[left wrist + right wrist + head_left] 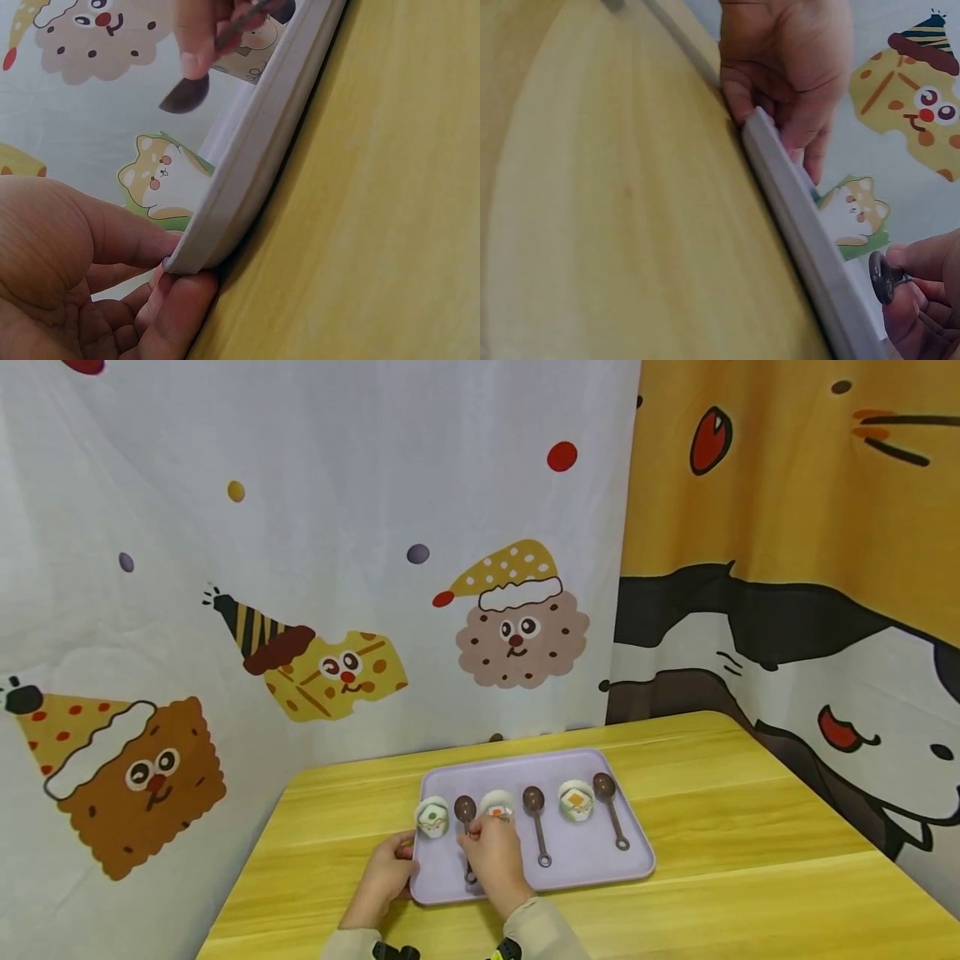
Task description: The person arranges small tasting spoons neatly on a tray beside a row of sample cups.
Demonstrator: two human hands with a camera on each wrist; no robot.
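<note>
A lilac tray (pixel 517 768) holds three small cups with animal prints and three brown spoons. At its near left corner my left hand (pixel 387 868) grips the rim, thumb on the edge and fingers beneath, as the left wrist view (pixel 45 255) shows. With thumb and fingers my right hand (pixel 495 856) pinches the leftmost spoon (pixel 465 808), whose round bowl also appears in the right wrist view. The left cup (pixel 432 817) stands beside that spoon. Partly hidden behind my right hand is the middle cup (pixel 497 797). The right cup (pixel 576 802) stands farther over.
Two other brown spoons lie on the tray, the middle spoon (pixel 537 827) between the middle and right cups, the right spoon (pixel 611 810) near the right rim. The tray rests on a yellow wood-grain table (pixel 750 827). Printed curtains (pixel 360 485) hang behind and beside it.
</note>
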